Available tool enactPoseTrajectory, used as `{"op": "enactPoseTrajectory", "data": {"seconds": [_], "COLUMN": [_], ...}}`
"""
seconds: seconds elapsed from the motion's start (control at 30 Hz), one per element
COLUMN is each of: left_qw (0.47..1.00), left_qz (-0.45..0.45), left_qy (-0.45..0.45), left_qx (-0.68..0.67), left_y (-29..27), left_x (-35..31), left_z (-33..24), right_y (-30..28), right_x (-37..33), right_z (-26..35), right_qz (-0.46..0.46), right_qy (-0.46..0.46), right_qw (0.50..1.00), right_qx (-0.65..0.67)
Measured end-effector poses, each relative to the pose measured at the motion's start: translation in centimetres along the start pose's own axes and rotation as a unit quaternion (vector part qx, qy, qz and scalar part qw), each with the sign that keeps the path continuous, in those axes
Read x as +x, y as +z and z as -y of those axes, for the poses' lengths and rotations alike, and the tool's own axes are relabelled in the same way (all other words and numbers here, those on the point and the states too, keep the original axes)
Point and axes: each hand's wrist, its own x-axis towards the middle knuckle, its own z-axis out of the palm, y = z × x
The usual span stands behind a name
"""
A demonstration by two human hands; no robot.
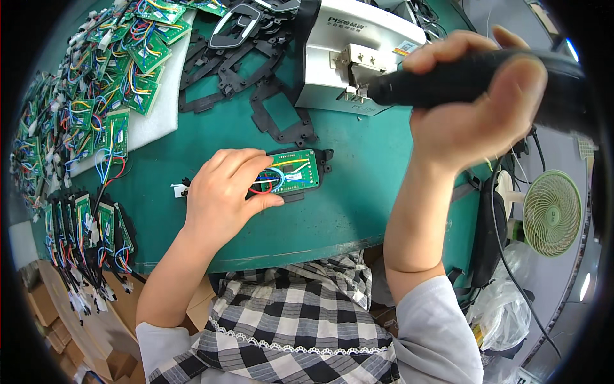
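My left hand [220, 195] rests on a green circuit board [307, 174], thumb and fingers closed around its left part. Coloured wires loop over the board beside my fingertips, and a black plastic frame [327, 161] shows beneath it on the table. My right hand [470, 125] is raised and wrapped around a black electric screwdriver [435, 80], held nearly level. The tool's tip points left and meets the small metal outlet on the front of a silver screw feeder [326, 48]. Whether a screw sits on the tip is too small to tell.
Wired circuit boards [147, 51] are heaped at the far left, partly on white foam [169, 96]. More boards [83, 221] stand at the near-left edge. Black plastic frames [281, 118] lie behind the work. A green fan [551, 212] and a hanging cable [505, 256] are at right.
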Motion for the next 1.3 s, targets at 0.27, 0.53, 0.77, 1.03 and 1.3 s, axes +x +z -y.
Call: {"op": "enactPoseTrajectory", "data": {"seconds": [0.27, 0.53, 0.77, 1.03, 1.3], "left_qw": [1.0, 1.0, 1.0, 1.0, 1.0], "left_qz": [-0.001, 0.001, 0.002, -0.001, 0.018], "left_qy": [-0.004, -0.001, 0.006, 0.009, -0.004], "left_qx": [0.006, 0.003, -0.006, -0.004, -0.005], "left_y": [0.1, 0.0, -0.2, -0.2, -0.5], "left_x": [-0.2, -0.2, -0.1, -0.2, -0.1], "left_z": [0.3, 0.3, 0.4, 0.5, 0.2], "right_y": [-0.8, -0.8, -1.2, -0.9, -0.6], "right_x": [-6.5, -7.0, -7.4, -7.6, -8.3], "right_z": [1.8, 2.0, 2.5, 2.8, 3.0], "right_qz": [0.08, 0.107, 0.101, 0.081, 0.115], "right_qy": [0.168, 0.164, 0.156, 0.166, 0.144], "right_qw": [0.98, 0.979, 0.981, 0.98, 0.982], "right_qx": [0.062, 0.06, 0.048, 0.071, 0.037]}}
